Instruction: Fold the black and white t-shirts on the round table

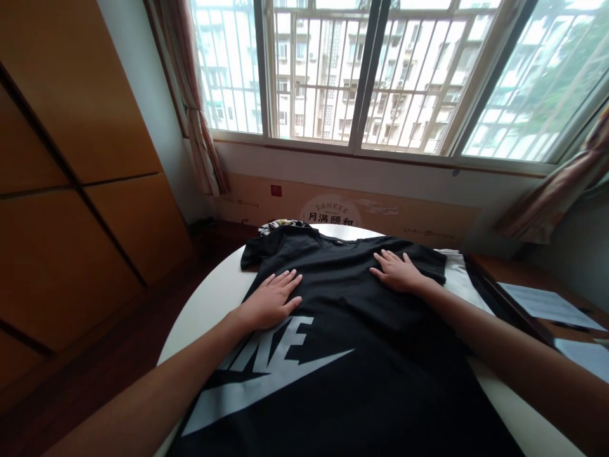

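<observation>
A black short-sleeved T-shirt [347,317] lies spread flat on a round white table [209,311], its collar toward the window and a large grey Nike logo on the front. My left hand [273,299] rests palm down on the shirt's left chest, fingers apart, holding nothing. My right hand [397,271] presses flat near the opposite shoulder and sleeve, also gripping nothing. The shirt's hem runs out of view at the bottom.
A patterned cloth [280,225] pokes out beyond the collar, and a white garment [459,279] lies under the right sleeve. Papers [547,303] rest on a wooden desk at right. Orange wardrobe doors [80,190] stand at left, a barred window ahead.
</observation>
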`<state>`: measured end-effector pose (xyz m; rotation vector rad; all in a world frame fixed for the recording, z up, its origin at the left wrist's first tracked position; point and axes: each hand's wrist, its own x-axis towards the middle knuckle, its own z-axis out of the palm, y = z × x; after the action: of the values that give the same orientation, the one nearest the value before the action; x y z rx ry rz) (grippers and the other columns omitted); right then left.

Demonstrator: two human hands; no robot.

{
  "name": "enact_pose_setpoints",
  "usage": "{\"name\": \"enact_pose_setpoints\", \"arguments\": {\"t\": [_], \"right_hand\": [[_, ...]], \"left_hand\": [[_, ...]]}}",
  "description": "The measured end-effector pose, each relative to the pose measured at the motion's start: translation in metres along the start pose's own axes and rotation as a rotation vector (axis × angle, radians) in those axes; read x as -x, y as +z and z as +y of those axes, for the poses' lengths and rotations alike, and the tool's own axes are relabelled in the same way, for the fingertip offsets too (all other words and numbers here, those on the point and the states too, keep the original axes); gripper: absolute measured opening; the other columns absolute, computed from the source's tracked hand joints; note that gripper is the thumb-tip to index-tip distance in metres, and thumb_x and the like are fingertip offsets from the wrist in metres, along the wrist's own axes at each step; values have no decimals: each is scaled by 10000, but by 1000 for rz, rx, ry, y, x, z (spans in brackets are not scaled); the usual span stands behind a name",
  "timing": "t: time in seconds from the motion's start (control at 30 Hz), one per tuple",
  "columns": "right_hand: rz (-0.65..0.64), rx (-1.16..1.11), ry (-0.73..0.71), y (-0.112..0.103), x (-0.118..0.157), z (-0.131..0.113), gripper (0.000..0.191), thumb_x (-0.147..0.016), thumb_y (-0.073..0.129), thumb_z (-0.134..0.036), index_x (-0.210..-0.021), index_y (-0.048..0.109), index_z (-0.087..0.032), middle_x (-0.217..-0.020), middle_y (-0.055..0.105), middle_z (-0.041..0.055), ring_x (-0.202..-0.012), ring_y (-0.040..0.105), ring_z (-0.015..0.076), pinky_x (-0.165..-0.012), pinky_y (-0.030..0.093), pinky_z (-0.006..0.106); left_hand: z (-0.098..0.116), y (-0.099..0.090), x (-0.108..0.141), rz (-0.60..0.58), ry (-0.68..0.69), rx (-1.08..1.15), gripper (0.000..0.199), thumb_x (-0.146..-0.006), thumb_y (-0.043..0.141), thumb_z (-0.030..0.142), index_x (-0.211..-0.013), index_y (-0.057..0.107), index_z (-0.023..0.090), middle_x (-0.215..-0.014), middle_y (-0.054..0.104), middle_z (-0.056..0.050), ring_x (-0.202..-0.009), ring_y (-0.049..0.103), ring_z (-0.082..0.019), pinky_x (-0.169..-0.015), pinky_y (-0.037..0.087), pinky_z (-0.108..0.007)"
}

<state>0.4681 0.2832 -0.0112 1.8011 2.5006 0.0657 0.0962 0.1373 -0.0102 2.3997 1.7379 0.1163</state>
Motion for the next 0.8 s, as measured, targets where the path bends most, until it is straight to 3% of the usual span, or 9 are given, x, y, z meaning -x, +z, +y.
{"name": "enact_pose_setpoints", "arguments": {"t": [0.17,0.27,0.33,0.4,0.47,0.53,0.67,0.8], "right_hand": [[-33,17,65,6,21,7,784,-1072,258,-613,-1703,267,-149,-1780,177,137,-1650,137,321,-1288,140,632],[-45,29,99,2,23,10,782,-1072,266,-611,-1709,253,-157,-1785,154,130,-1647,141,344,-1282,153,645],[-61,45,100,-2,24,7,771,-1074,289,-585,-1705,261,-142,-1781,162,151,-1644,150,354,-1279,152,651],[-80,74,96,-7,26,-3,761,-1075,318,-554,-1693,287,-110,-1763,209,194,-1637,174,371,-1268,159,668],[-70,101,43,-12,35,-22,754,-1075,342,-529,-1680,309,-80,-1733,277,237,-1621,223,392,-1259,161,684],[-40,80,-92,-16,50,-47,760,-1076,350,-532,-1680,310,-75,-1715,310,250,-1607,263,400,-1263,155,677],[-97,-150,-408,-14,94,-105,830,-1076,281,-665,-1699,274,-116,-1745,235,197,-1633,205,343,-1294,166,604],[-84,-271,-457,-7,130,-135,871,-1076,261,-703,-1707,218,-104,-1765,99,192,-1650,79,346,-1305,110,618]], "left_hand": [[-2,5,3,28,-52,7,798,-1043,374,602,-1691,303,143,-1763,201,-127,-1649,169,-270,-1326,109,-486],[-3,9,3,79,-55,50,805,-1013,446,617,-1653,383,133,-1743,274,-156,-1632,234,-303,-1321,152,-500],[-8,8,1,188,-52,98,734,-1004,487,573,-1584,486,122,-1687,410,-174,-1580,360,-320,-1298,248,-484],[-21,3,-2,373,-122,146,597,-1005,497,479,-1468,595,115,-1556,579,-182,-1453,530,-323,-1228,380,-451],[-41,-6,-5,541,-295,195,456,-999,469,355,-1338,671,126,-1382,703,-166,-1285,656,-303,-1128,482,-414],[-65,-14,-7,611,-465,235,407,-972,440,243,-1265,707,148,-1290,750,-134,-1191,704,-274,-1074,517,-376],[-99,-15,-6,496,-532,168,510,-911,450,166,-1356,694,223,-1455,686,-68,-1330,629,-283,-1155,454,-415],[-104,-2,-7,374,-587,18,590,-914,458,206,-1482,613,245,-1614,542,-70,-1457,499,-350,-1198,370,-527]]}}
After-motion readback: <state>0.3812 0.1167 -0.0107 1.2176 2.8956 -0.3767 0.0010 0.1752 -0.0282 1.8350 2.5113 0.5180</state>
